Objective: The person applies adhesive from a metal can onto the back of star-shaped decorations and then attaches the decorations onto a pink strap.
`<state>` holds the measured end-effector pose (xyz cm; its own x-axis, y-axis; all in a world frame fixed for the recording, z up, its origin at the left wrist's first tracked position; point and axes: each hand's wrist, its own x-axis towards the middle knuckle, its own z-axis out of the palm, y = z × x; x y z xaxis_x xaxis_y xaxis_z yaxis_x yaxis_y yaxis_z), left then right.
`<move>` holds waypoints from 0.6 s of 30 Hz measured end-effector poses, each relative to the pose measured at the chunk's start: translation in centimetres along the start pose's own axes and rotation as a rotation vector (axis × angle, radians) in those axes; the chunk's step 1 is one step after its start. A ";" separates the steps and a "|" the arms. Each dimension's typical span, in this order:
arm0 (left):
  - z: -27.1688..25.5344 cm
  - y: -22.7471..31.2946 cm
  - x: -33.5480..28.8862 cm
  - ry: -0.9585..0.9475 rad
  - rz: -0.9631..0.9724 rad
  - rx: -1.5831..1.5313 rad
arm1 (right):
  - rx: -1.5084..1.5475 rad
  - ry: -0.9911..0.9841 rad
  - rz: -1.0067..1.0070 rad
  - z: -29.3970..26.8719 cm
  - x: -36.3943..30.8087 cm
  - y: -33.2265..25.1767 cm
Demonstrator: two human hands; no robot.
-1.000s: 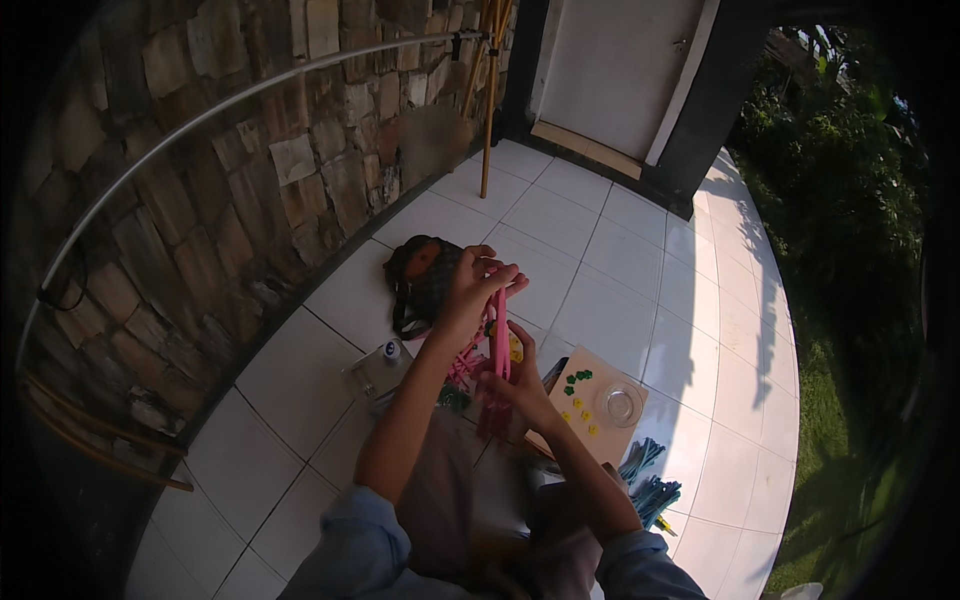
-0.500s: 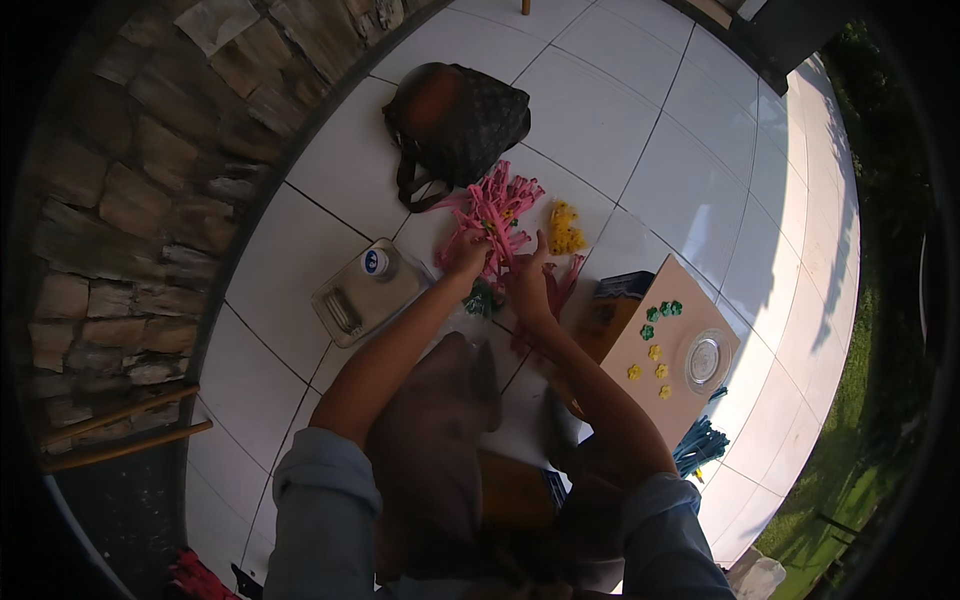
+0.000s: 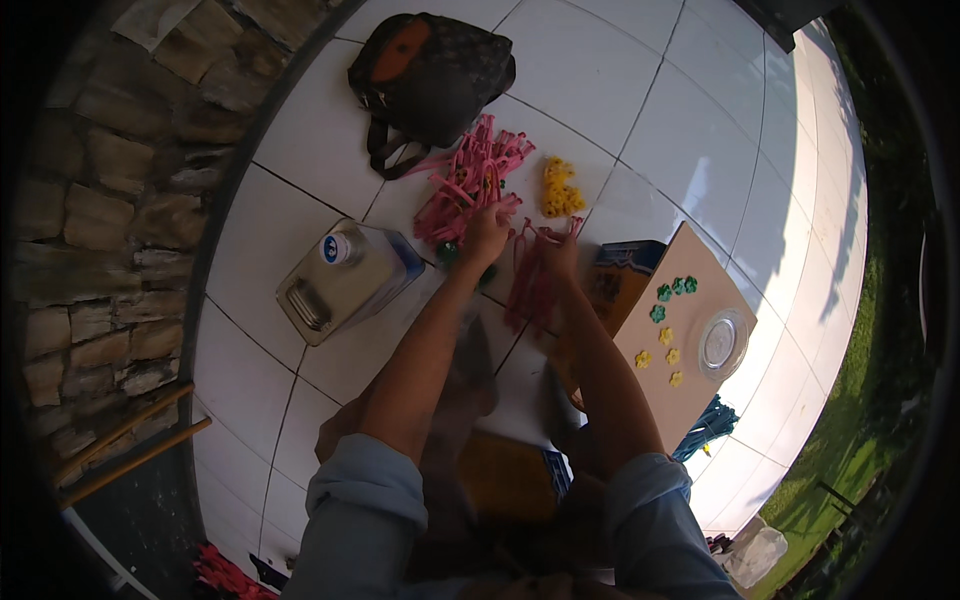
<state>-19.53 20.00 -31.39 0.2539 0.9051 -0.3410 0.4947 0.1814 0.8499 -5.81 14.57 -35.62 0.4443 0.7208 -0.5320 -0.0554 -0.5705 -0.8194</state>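
A tangled pile of thin pink strips [image 3: 455, 190] lies on the tiled floor ahead of me, with small green pieces showing at its edges. My left hand [image 3: 487, 234] is at the pile's lower right edge, fingers closed on pink strip ends. A short way to the right, my right hand [image 3: 560, 252] grips a bunch of pink strips [image 3: 526, 285]; their ends poke out above the fingers and their tails hang below. What each strip is cannot be made out. Just beyond the right hand sits a cluster of small yellow flower-shaped pieces [image 3: 561, 188].
A rectangular metal can [image 3: 365, 265] with a white cap stands left of my arms. A dark backpack [image 3: 435, 78] lies beyond the pile. To the right, a board [image 3: 640, 390] on a box [image 3: 622, 262] carries green and yellow flowers and a glass dish [image 3: 722, 343]. Teal strips [image 3: 708, 425] lie beside it.
My view has shifted, so the floor things sit differently. My left hand has moved to the pile's right edge. My right hand holds its pink bunch more upright, with strip ends above the fingers.
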 end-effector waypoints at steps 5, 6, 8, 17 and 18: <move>7.4 -5.0 -2.1 0.434 0.078 0.256 | 0.090 0.019 -0.130 2.6 -2.8 0.5; 8.2 -4.6 -2.3 0.500 0.125 0.252 | 0.118 0.036 -0.144 2.5 -2.9 1.2; 8.8 -3.8 -2.7 0.457 0.126 0.157 | 0.100 0.032 -0.137 1.4 -2.8 2.2; 4.4 3.9 -5.5 0.247 0.127 -0.186 | -0.110 0.005 -0.172 -2.1 -9.8 -7.8; 3.5 6.2 -6.4 0.214 0.190 -0.186 | -0.083 -0.025 -0.196 -3.4 -10.9 -10.0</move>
<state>-15.19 14.01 -25.29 0.1368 0.9861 -0.0941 0.2904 0.0509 0.9556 -7.06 11.13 -20.88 0.4172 0.8302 -0.3698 0.1046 -0.4481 -0.8878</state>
